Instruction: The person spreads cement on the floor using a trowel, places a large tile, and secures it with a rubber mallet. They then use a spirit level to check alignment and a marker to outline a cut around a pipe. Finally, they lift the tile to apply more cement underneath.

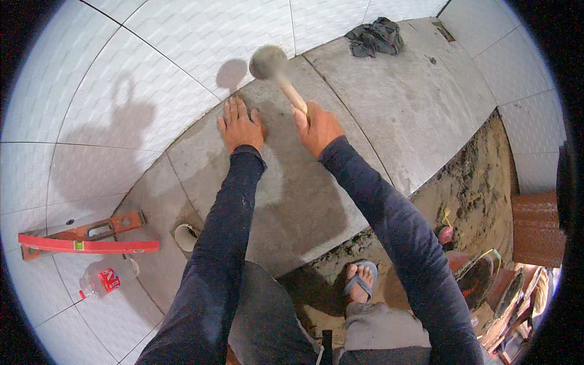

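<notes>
My right hand (320, 129) is wrapped round the wooden handle of a mallet (268, 63), whose round, greyish head is raised near the wall and slightly blurred. Flat on a large grey floor tile (292, 201) lies my left hand (242, 126), fingers stretched toward the tile's far edge where it meets the white wall tiles (182, 36). Nothing is held in that hand. The mallet's shadow falls on the wall just beyond my left fingertips.
At left are a red level (91, 246), an orange level (125, 222), a plastic bottle (109, 280) and a pipe opening (185, 237). A black plastic bag (375, 38) lies at the back. Bare mortar (468, 176) stretches along the right, with buckets (474, 274) nearer me.
</notes>
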Demonstrator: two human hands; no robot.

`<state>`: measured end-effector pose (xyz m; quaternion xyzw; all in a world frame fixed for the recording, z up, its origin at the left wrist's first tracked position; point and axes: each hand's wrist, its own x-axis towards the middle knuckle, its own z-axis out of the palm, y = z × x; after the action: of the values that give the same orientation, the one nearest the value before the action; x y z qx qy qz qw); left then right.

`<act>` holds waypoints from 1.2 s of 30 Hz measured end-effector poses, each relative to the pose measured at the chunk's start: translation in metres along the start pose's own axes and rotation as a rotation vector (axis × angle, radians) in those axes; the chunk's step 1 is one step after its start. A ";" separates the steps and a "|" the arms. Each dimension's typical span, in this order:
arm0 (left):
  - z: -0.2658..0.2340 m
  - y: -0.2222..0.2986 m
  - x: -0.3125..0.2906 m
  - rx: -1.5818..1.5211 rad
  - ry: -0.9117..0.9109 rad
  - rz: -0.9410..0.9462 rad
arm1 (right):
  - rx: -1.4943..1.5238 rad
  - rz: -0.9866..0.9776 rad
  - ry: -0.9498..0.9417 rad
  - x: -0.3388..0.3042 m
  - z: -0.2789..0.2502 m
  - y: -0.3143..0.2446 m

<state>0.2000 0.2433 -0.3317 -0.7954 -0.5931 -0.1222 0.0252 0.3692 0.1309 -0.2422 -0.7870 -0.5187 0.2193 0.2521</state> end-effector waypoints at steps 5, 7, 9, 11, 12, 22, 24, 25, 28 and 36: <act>0.018 -0.009 0.004 0.079 0.072 0.011 | 0.003 0.007 0.035 -0.024 0.007 0.005; 0.023 -0.017 0.000 0.133 0.014 0.066 | 0.111 -0.075 0.120 -0.069 0.010 0.012; 0.014 -0.038 -0.002 0.065 -0.044 0.173 | 0.215 0.021 -0.028 -0.122 0.001 0.012; 0.010 -0.042 -0.009 -0.016 -0.015 0.271 | 0.250 0.098 -0.136 -0.157 -0.020 0.020; 0.009 -0.036 -0.011 0.017 -0.027 0.261 | 0.270 0.137 -0.189 -0.168 -0.029 0.021; -0.020 -0.075 0.010 -0.167 -0.505 0.272 | 0.142 -0.265 -0.037 -0.149 -0.053 -0.008; 0.038 -0.157 0.016 0.021 -0.280 0.200 | 0.162 -0.286 -0.021 -0.134 -0.036 -0.037; 0.043 -0.139 0.011 0.124 -0.261 0.172 | 0.148 -0.272 -0.019 -0.129 -0.028 -0.031; 0.029 -0.084 -0.007 0.312 -0.071 0.228 | 0.005 -0.208 -0.090 -0.104 -0.005 0.013; 0.019 -0.083 0.004 0.293 -0.064 0.160 | 0.024 -0.297 -0.225 -0.032 -0.003 0.016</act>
<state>0.1254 0.2752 -0.3583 -0.8315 -0.5397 -0.0068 0.1317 0.3703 0.0956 -0.2469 -0.6693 -0.6513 0.2726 0.2314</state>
